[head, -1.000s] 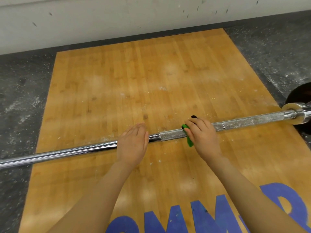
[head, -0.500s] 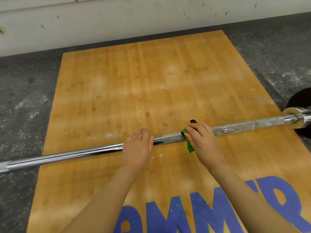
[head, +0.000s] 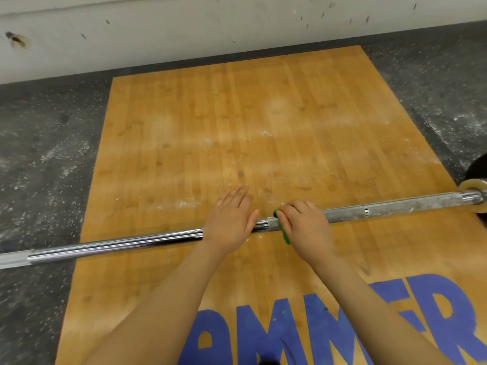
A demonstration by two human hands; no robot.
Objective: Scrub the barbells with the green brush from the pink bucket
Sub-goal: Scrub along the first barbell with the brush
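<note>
rubber floor [head: 39,159]: dark, speckled, and dusted with white chalk. It's showing on the far left and again on the far right.
barbell [head: 131,243]: I'm seeing it lying across the whole view, running from the left edge up to the right edge. The left stretch is smooth and shiny, while the stretch right of my hands is rough, knurled and chalky grey.
wood platform [head: 237,127]: the bar is lying on this, and there are chalk smears on the boards just beyond the bar. Big blue letters [head: 329,327] are painted on the near part, cut off by the bottom edge.
left hand [head: 229,219]: I'm laying it flat, palm down, on top of the smooth part of the bar. The fingers are straight and close together, pointing away from me, with the thumb sticking out toward the other hand. It's not wrapping the bar, just resting on it.
green brush [head: 285,237]: it's sitting right at the bar, at the start of the knurled section, mostly hidden under my right hand. Only a green strip is poking out below the bar and a dark bit above it.
right hand [head: 305,225]: I'm curling it over the brush and pressing it against the bar, fingers bent and bunched together over the top. The two hands are close but not touching.
collar [head: 471,196]: the bar's pale end piece at the far right, with a black plate [head: 478,167] behind it.
containers: can't tell you anything here, I'm not seeing any bucket from this angle.
</note>
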